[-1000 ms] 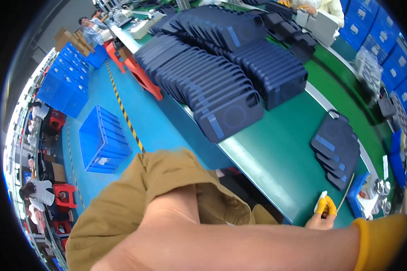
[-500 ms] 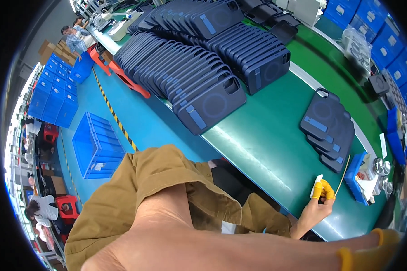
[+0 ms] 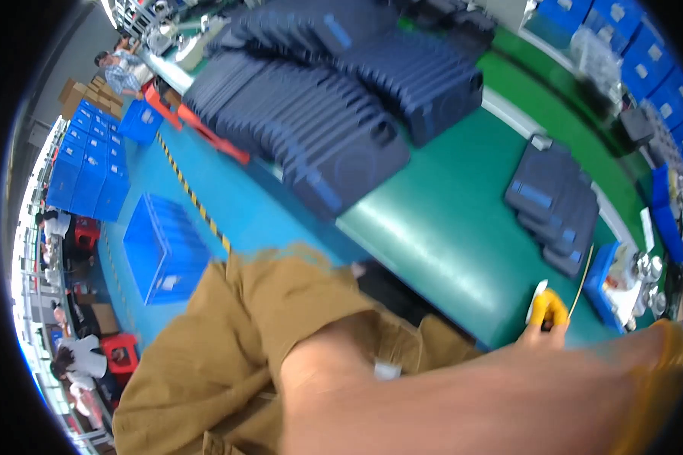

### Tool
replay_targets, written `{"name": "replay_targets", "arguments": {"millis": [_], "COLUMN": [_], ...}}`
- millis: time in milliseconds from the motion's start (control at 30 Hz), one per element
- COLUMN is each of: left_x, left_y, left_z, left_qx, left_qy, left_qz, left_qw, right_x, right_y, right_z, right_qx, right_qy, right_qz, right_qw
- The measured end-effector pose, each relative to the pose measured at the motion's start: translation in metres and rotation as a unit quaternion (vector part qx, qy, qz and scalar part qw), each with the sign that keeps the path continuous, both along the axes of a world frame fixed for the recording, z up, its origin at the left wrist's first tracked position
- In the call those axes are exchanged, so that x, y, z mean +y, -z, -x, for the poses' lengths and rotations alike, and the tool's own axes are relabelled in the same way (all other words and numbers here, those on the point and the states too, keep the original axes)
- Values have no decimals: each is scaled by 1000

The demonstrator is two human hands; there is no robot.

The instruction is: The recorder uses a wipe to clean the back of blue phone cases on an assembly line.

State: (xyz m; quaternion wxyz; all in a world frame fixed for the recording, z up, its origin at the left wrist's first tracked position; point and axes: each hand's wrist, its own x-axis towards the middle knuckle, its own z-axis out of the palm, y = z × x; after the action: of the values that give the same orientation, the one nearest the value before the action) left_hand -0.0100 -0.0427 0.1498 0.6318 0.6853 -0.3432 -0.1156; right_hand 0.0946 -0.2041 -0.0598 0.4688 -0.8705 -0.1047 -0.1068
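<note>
My right hand (image 3: 540, 332) rests at the near edge of the green table (image 3: 448, 235), closed around a small yellow tool (image 3: 548, 307) with a pale tip. Its bare arm (image 3: 463, 394), blurred and very close to the camera, fills the lower part of the view and ends in a yellow sleeve (image 3: 664, 379) on the right. A short stack of dark blue plastic casings (image 3: 555, 203) lies just beyond the hand. My left hand is out of sight. My khaki trouser leg (image 3: 258, 334) lies under the arm.
Long rows of dark blue casings (image 3: 334, 114) cover the far half of the table. A blue tray with metal parts (image 3: 622, 280) stands right of the hand. A blue crate (image 3: 167, 254) sits on the blue floor, with more crates (image 3: 83, 167) and other people (image 3: 76, 364) at the left.
The view has swung, so the table and casings now sit lower and closer. The hand with the yellow tool stays at the table edge.
</note>
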Motion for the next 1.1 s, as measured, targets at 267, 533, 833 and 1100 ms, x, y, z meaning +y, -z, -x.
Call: {"name": "replay_targets", "arguments": {"millis": [267, 533, 833, 1100], "left_x": [-41, -46, -25, -27], "left_y": [13, 44, 59, 70], "left_z": [-2, -16, -27, -36], "left_qx": [97, 50, -30, -87], "left_qy": [37, 12, -57, -124], "left_qz": [29, 42, -46, -114], "left_qw": [994, 998, 997, 982], "right_x": [-38, -49, -59, -58], "right_y": [-3, 17, 29, 34], "right_z": [21, 12, 16, 6], "right_qx": [8, -5, -32, 44], "right_qy": [23, 10, -9, -17], "right_qz": [-14, -6, -36, -39], "right_qw": [1000, 1000, 999, 998]}}
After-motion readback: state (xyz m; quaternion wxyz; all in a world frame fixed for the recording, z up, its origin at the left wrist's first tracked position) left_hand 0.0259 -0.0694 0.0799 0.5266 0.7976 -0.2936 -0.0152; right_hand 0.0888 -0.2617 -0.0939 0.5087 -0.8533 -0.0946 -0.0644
